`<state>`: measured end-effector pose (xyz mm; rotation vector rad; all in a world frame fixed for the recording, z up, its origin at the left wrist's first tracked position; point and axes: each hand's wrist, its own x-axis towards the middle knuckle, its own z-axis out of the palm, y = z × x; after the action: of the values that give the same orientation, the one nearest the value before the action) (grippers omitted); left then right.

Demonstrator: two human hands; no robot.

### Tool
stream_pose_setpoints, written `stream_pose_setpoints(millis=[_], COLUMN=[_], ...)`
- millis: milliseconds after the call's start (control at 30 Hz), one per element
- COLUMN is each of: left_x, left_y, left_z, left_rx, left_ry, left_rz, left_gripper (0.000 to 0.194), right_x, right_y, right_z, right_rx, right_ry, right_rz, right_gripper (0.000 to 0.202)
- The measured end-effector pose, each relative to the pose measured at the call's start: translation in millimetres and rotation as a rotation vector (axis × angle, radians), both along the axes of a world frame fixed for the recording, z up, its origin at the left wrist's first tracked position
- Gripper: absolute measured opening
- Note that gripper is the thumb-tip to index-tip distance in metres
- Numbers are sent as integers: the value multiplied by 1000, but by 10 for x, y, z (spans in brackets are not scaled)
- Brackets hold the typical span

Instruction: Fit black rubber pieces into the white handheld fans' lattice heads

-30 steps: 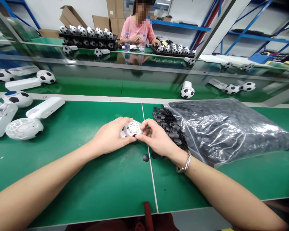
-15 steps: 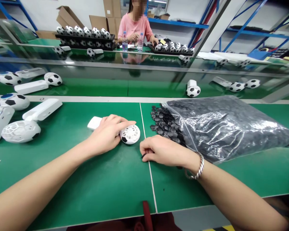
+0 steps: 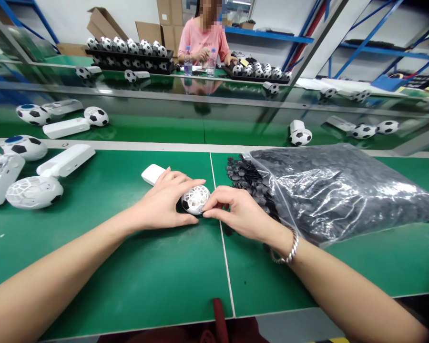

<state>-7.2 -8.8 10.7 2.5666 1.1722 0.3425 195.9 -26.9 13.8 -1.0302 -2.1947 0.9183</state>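
Observation:
My left hand rests over a white device with a soccer-ball-shaped head, its thumb and forefinger on either side of the ball. The device lies on the green bench, and its white handle sticks out behind my fingers. White webbing with open gaps covers the ball's upper face; a black patch shows on its side. At the ball's lower right edge, my right hand pinches a small black piece, mostly hidden by the fingertips. Beside that hand lies a pile of loose black pieces.
A clear plastic bag full of black pieces lies at right. More soccer-ball devices sit at left. Beyond a pale ledge, several stand on a green conveyor. Across it, a person in pink sits near loaded black trays.
My right hand has moved up and left with the black piece, from the bench to the ball's edge. The left thumb has spread away from the ball. Devices on the conveyor have shifted right.

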Motion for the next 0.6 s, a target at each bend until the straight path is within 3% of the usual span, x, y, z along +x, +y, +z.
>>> stream_pose_setpoints(millis=[233,467,600], left_x=[85,132,103], left_y=[-40,-46,-49], left_z=[-58,-70,-72], left_rx=[61,77,104], left_ry=[-71,-120,-143], left_rz=[108,108,91], left_gripper=[62,52,50], right_x=[-59,-88,-149], right_y=[71,86,58], right_z=[-168,-210,-251], right_rx=[-11,-267,-178], right_ry=[112,203,197], right_rz=[-116,-146,-189], right_gripper=[17,29,28])
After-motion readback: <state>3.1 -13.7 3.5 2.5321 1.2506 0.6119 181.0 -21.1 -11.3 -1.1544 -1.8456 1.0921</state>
